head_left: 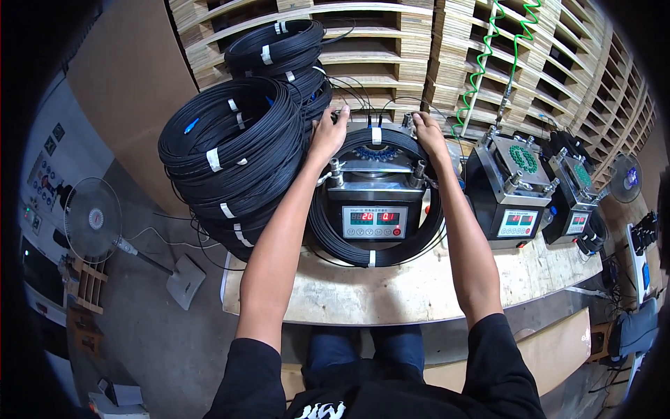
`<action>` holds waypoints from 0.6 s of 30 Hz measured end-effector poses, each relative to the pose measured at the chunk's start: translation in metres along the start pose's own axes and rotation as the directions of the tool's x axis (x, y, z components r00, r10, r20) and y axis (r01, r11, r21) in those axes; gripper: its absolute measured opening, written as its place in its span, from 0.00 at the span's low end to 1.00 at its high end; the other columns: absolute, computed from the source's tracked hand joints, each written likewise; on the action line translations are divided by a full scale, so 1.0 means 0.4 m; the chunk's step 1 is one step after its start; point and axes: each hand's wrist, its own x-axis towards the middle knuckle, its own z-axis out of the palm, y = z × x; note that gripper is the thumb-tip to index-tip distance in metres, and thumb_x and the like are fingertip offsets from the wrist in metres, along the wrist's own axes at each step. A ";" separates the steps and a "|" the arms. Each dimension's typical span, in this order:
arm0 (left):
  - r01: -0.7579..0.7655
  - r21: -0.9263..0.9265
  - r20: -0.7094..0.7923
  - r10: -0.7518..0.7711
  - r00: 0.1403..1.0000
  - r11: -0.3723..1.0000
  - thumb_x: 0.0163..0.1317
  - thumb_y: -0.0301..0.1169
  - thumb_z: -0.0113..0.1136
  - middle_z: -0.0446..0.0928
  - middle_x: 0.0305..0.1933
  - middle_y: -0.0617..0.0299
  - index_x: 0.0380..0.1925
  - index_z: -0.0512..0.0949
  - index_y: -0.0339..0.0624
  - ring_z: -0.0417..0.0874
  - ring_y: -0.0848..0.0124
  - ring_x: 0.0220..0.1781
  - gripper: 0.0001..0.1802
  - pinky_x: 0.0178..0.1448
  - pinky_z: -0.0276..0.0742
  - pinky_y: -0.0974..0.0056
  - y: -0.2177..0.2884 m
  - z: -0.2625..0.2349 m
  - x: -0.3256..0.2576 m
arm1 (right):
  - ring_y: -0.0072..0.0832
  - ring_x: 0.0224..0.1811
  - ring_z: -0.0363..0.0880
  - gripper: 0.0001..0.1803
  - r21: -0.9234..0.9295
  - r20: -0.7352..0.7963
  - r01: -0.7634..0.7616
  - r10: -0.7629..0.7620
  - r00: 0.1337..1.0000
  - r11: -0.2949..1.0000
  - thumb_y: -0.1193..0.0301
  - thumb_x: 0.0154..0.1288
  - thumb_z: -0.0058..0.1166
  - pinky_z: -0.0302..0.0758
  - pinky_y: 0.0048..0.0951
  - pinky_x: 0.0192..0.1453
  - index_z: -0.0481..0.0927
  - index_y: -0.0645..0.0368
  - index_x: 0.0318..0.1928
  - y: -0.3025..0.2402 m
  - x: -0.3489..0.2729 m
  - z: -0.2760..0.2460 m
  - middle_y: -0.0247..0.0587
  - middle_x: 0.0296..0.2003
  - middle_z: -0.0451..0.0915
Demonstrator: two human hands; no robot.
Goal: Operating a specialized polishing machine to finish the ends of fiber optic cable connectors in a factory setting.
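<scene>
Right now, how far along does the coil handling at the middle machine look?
Done: a tall stack of taped black cable coils sits left of the bench. In hand: the left hand and right hand rest on the far side of a coil ringed around the middle machine. Left: that coil is not yet on the stack; whether the two machines to the right need work cannot be told.

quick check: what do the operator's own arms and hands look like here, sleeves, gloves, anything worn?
Both arms come in from the lower edge with short black sleeves ending around the upper arm; forearms are bare. The left hand and right hand are bare too: no gloves, and no watch, ring or wristband that I can make out. The black shirt has some white print at the chest, partly cut off.
</scene>
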 end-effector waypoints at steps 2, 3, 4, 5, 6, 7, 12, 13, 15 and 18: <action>-0.045 -0.054 0.036 0.047 0.998 0.998 0.70 0.63 0.46 0.77 0.57 0.37 0.72 0.63 0.40 0.75 0.48 0.64 0.43 0.70 0.65 0.53 -0.010 -0.002 0.010 | 0.48 0.54 0.82 0.24 0.047 -0.021 -0.014 0.015 1.000 0.999 0.54 0.76 0.48 0.75 0.40 0.58 0.79 0.62 0.55 0.012 0.002 0.005 0.61 0.48 0.83; -0.086 -0.103 0.068 0.093 0.993 0.991 0.71 0.62 0.47 0.78 0.55 0.39 0.73 0.61 0.41 0.77 0.50 0.61 0.43 0.69 0.66 0.53 -0.021 -0.005 0.019 | 0.47 0.54 0.82 0.24 0.100 -0.039 -0.028 0.032 0.999 0.995 0.53 0.76 0.49 0.75 0.38 0.58 0.79 0.62 0.56 0.009 0.002 0.011 0.61 0.48 0.83; -0.086 -0.103 0.065 0.093 0.994 0.991 0.71 0.62 0.47 0.78 0.55 0.39 0.73 0.61 0.41 0.77 0.50 0.61 0.43 0.69 0.66 0.53 -0.029 -0.005 0.027 | 0.47 0.54 0.82 0.24 0.101 -0.038 -0.025 0.029 0.999 0.995 0.53 0.76 0.49 0.75 0.38 0.58 0.79 0.62 0.56 0.005 0.004 0.014 0.61 0.48 0.83; -0.093 -0.146 0.100 0.108 0.989 0.985 0.71 0.61 0.47 0.78 0.54 0.42 0.74 0.59 0.41 0.77 0.53 0.59 0.43 0.67 0.67 0.54 -0.030 -0.006 0.027 | 0.43 0.52 0.82 0.26 0.124 -0.035 -0.081 0.086 0.996 0.989 0.53 0.77 0.48 0.75 0.36 0.58 0.79 0.64 0.57 -0.003 0.002 0.014 0.57 0.48 0.84; -0.098 -0.189 0.134 0.125 0.983 0.977 0.72 0.60 0.48 0.78 0.53 0.44 0.75 0.57 0.42 0.78 0.55 0.57 0.43 0.66 0.68 0.55 -0.031 -0.006 0.028 | 0.39 0.50 0.82 0.27 0.147 -0.031 -0.136 0.142 0.989 0.980 0.53 0.78 0.47 0.74 0.34 0.57 0.79 0.66 0.57 -0.011 0.000 0.015 0.53 0.47 0.85; -0.098 -0.189 0.133 0.124 0.983 0.977 0.72 0.60 0.48 0.78 0.53 0.44 0.75 0.57 0.42 0.78 0.55 0.57 0.43 0.66 0.68 0.55 -0.031 -0.007 0.028 | 0.39 0.50 0.82 0.27 0.147 -0.030 -0.135 0.141 0.989 0.980 0.53 0.78 0.47 0.74 0.34 0.57 0.79 0.66 0.57 -0.018 -0.007 0.014 0.53 0.47 0.85; -0.088 -0.251 0.166 0.132 0.977 0.964 0.72 0.61 0.46 0.71 0.67 0.41 0.76 0.55 0.41 0.73 0.56 0.67 0.44 0.72 0.63 0.57 -0.016 -0.019 0.010 | 0.42 0.53 0.82 0.30 -0.054 -0.002 -0.121 0.121 0.993 0.991 0.49 0.76 0.47 0.73 0.35 0.61 0.78 0.65 0.58 -0.066 -0.027 0.006 0.57 0.49 0.83; -0.091 -0.251 0.164 0.135 0.977 0.964 0.72 0.61 0.46 0.71 0.67 0.41 0.76 0.55 0.41 0.73 0.56 0.67 0.44 0.72 0.63 0.57 -0.014 -0.018 0.010 | 0.42 0.53 0.82 0.30 -0.053 -0.004 -0.118 0.118 0.993 0.992 0.49 0.76 0.47 0.73 0.35 0.61 0.78 0.65 0.58 -0.064 -0.024 0.007 0.57 0.49 0.83; -0.083 -0.241 0.133 0.118 0.984 0.967 0.72 0.64 0.43 0.64 0.73 0.39 0.75 0.55 0.38 0.66 0.51 0.75 0.46 0.77 0.57 0.56 -0.001 -0.014 0.005 | 0.43 0.53 0.81 0.30 -0.101 0.004 -0.070 0.071 0.997 0.992 0.49 0.77 0.46 0.72 0.35 0.61 0.78 0.65 0.59 -0.045 -0.018 0.002 0.58 0.49 0.83; -0.034 -0.275 0.134 0.073 0.988 0.961 0.71 0.66 0.40 0.63 0.74 0.37 0.74 0.56 0.36 0.61 0.47 0.78 0.48 0.78 0.55 0.56 -0.013 -0.013 0.011 | 0.51 0.61 0.78 0.31 0.008 0.073 -0.098 0.097 0.993 0.995 0.46 0.74 0.48 0.72 0.39 0.64 0.79 0.61 0.59 -0.032 -0.008 0.000 0.63 0.54 0.81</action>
